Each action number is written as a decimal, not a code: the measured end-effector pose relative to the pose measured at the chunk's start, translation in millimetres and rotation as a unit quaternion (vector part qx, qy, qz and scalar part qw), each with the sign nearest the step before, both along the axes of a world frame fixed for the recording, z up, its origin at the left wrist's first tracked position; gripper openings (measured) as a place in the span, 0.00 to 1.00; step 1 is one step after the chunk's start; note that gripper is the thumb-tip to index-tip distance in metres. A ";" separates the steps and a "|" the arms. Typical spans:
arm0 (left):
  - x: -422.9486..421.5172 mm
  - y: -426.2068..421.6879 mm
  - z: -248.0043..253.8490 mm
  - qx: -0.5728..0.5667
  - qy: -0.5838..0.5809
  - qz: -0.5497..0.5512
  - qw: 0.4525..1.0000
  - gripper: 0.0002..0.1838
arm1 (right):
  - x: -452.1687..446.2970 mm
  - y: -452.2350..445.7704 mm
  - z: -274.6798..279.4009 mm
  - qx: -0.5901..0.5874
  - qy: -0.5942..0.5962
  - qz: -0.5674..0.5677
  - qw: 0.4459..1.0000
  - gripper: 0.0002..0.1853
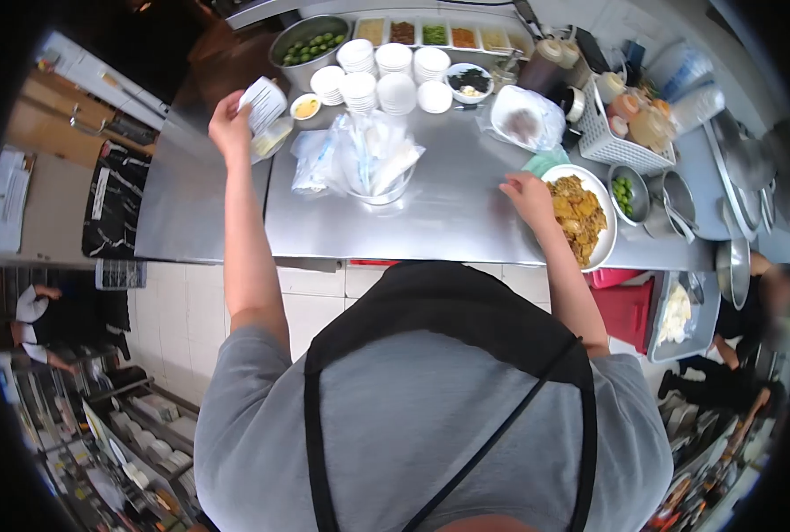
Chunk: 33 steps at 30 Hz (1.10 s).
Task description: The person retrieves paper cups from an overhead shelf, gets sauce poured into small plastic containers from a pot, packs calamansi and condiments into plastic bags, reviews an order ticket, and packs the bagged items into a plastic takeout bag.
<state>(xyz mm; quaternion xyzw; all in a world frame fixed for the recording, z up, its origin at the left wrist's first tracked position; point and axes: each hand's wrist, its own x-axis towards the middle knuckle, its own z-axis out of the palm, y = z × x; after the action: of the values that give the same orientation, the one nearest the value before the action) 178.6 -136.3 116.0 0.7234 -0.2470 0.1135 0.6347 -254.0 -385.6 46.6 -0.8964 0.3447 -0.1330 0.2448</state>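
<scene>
My left hand [229, 129] is at the left of the steel counter, its fingers pinching a white printed paper slip [263, 104]. Just beneath the slip is a clear container with something pale yellow [272, 137]; whether my hand touches it is unclear. My right hand [529, 197] hovers beside the left rim of a white plate [609, 232], its fingers loosely bent and apparently holding nothing. On that plate lies a heap of brown-yellow food [577, 217]. Between my hands stands a clear tub [381, 197] stuffed with plastic bags [379, 155].
Stacked white cups [395, 89] line the back, near a pot of green fruit [308, 51] and several topping trays [434, 34]. A white basket of bottles [625, 152] and metal pots [669, 199] stand right. A person [749, 319] is at far right, another [54, 319] at far left.
</scene>
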 end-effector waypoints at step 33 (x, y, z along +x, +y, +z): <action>-193.5 -54.5 24.8 0.067 0.043 -0.367 0.927 0.09 | -13.5 86.5 -7.7 0.181 -0.028 0.145 0.972 0.11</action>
<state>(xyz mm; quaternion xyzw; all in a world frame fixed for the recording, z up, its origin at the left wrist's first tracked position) -14.9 -190.8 140.8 0.6269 -0.4747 -0.1759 0.5922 -267.5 -299.1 38.9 -0.8733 0.2228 -0.0570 0.4295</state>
